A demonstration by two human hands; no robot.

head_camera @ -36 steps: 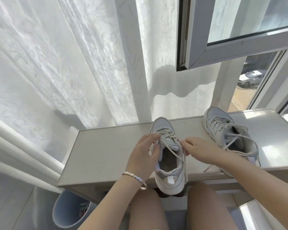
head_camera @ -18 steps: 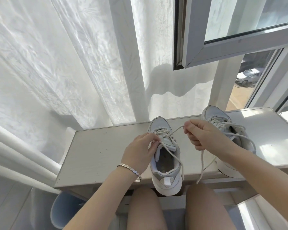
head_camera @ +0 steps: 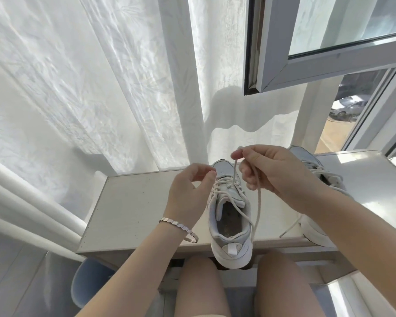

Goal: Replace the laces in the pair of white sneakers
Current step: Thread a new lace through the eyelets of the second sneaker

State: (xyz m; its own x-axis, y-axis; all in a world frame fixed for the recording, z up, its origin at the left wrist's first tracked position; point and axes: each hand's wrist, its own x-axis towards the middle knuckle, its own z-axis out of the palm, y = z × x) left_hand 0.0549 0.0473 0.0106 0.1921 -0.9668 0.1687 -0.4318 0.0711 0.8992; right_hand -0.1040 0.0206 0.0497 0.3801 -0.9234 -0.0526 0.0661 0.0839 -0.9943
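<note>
Right hand [head_camera: 274, 172] has risen above the sneaker [head_camera: 229, 227], thumb and forefinger pinching the lace [head_camera: 234, 170]. Left hand [head_camera: 192, 191] fingers curl beside the eyelets; grip indeterminate. Sneaker stands on the bench [head_camera: 135, 202], heel overhanging.

White sneaker [head_camera: 230, 227] stands upright on the surface [head_camera: 135, 209] below the right grip [head_camera: 277, 172], its heel overhanging the near edge. Its cream lace [head_camera: 234, 170] rises taut into that grip, and the tail hangs loose. Second sneaker [head_camera: 311, 229], laced, sits behind that grip's wrist.
</note>
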